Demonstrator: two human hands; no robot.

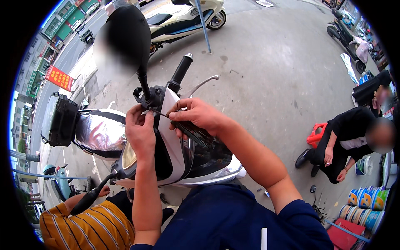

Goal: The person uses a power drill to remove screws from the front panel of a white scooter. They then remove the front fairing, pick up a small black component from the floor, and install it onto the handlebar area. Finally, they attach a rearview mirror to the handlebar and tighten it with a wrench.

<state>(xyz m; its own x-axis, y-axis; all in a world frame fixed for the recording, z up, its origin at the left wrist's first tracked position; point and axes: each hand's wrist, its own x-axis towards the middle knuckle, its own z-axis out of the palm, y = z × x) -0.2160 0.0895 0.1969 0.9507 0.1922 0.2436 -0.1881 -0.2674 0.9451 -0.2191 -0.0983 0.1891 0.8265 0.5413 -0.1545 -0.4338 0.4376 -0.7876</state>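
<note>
I face a white and black scooter (175,161) with a black mirror (127,37) on a stalk above its handlebar mount (150,98). My right hand (193,116) is closed on a dark tool (196,135) whose thin shaft reaches left to the mount, just below the mirror's stalk. Beside that shaft's tip, the fingers of my left hand (139,129) are pinched at the mount; what they hold is too small to make out. The black grip (179,73) and silver brake lever (201,84) stick out beyond my hands.
A person in a striped shirt (89,221) is low at left; another in black (341,137) sits by a red stool (316,135) at right. A parked scooter (177,25) and blue pole (203,29) stand beyond. Stacked buckets (364,198) are at lower right.
</note>
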